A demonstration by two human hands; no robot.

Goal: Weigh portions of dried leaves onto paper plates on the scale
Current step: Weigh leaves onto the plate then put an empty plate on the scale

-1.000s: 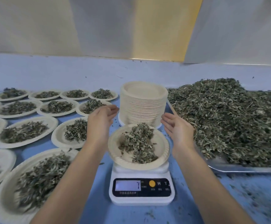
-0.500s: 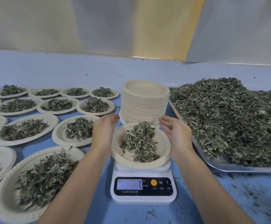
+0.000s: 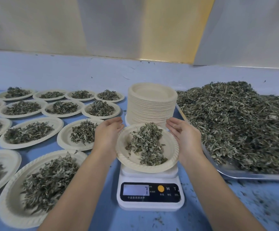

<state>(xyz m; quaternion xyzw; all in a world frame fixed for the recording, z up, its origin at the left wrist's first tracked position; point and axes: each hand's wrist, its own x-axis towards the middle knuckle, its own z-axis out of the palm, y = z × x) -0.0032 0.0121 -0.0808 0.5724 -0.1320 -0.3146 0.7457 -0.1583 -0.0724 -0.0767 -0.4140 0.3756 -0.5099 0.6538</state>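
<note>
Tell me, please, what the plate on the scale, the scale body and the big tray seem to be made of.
Plate: likely moulded paper pulp, matte beige, with an embossed ribbed rim. Scale: seemingly smooth white plastic, slightly glossy, with a dark panel. Tray: probably metal, since its bare rim is silvery and reflective.

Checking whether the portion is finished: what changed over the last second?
Both hands closed in on the plate on the scale: the left hand dropped to its rim, the right hand edged nearer. Neither grips it. Plate, leaves and reading stayed.
</note>
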